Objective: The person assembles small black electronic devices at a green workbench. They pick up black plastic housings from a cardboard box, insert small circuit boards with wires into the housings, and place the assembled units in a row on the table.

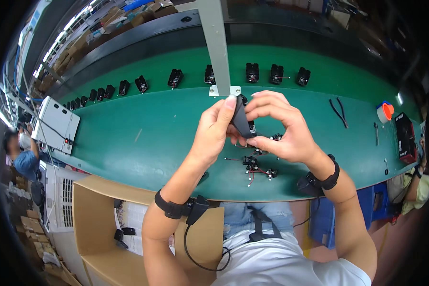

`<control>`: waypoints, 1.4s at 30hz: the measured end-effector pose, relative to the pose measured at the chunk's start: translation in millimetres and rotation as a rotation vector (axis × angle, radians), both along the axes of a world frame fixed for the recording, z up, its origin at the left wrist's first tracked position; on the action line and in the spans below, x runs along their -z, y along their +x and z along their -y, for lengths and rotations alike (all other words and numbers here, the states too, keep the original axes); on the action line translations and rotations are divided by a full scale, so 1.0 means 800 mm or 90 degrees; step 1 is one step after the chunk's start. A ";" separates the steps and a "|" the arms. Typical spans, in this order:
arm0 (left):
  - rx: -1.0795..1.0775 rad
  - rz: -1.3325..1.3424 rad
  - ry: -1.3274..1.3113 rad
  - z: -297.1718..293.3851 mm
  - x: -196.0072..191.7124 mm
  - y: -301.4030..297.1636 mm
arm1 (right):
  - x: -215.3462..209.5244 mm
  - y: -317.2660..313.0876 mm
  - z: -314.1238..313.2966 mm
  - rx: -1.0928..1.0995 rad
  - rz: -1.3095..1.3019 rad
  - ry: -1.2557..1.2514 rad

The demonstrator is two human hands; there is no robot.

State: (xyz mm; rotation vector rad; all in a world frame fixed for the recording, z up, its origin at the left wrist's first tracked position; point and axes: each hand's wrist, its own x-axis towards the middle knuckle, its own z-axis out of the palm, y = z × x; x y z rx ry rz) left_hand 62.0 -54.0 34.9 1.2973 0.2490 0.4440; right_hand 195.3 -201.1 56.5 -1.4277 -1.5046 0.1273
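Note:
Over the green table (171, 148), my left hand (213, 127) grips a black plastic housing (241, 119), thumb along its upper edge. The housing is tilted, and a bit of its inside shows on the right. My right hand (288, 128) curves around the other side, with its thumb at the lower end of the housing and its fingers near the top. Just below the hands lie several small black parts with red wires (250, 162). My hands partly hide those closest to them.
Similar black housings (175, 77) stand in a row along the far green strip. A grey post (215, 47) rises beyond my hands. To the right are pliers (339, 113), an orange-and-white cup (385, 112) and a black box (405, 138). A cardboard box (95, 214) sits below left; people are at both sides.

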 end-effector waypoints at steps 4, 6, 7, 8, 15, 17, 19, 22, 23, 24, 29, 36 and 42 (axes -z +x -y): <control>-0.037 -0.034 0.003 0.000 -0.002 0.005 | 0.018 0.008 -0.006 -0.044 -0.110 -0.044; -0.039 -0.050 -0.003 -0.004 0.001 0.002 | 0.026 0.010 -0.010 -0.076 -0.129 -0.059; -0.038 -0.071 0.008 -0.006 0.003 0.000 | 0.023 0.004 -0.012 -0.075 -0.140 -0.032; -0.024 -0.095 -0.009 -0.007 0.002 -0.003 | 0.022 0.000 -0.013 -0.094 -0.164 -0.042; 0.017 -0.247 0.176 -0.014 0.000 -0.003 | 0.045 0.028 -0.013 -0.244 -0.443 -0.137; -0.021 -0.321 0.439 -0.028 0.001 -0.009 | 0.038 0.049 -0.013 -0.156 -0.196 -0.115; 0.008 -0.384 0.574 -0.035 -0.016 -0.028 | 0.034 0.089 -0.007 0.004 0.054 -0.107; 0.058 -0.427 0.761 -0.055 -0.023 -0.063 | 0.040 0.195 0.010 0.282 0.341 -0.135; 0.087 -0.472 0.789 -0.058 -0.021 -0.073 | 0.042 0.229 0.022 0.327 0.331 -0.205; 0.114 -0.514 0.820 -0.061 -0.019 -0.081 | 0.042 0.260 0.035 0.375 0.320 -0.271; 0.245 -0.707 0.858 -0.058 -0.019 -0.103 | 0.082 0.337 0.062 0.392 0.393 -0.456; 0.436 -0.705 0.734 -0.072 0.000 -0.099 | 0.094 0.334 0.057 0.367 0.428 -0.470; 0.247 -0.576 0.823 -0.084 0.004 -0.074 | 0.069 0.278 0.063 0.367 0.301 -0.292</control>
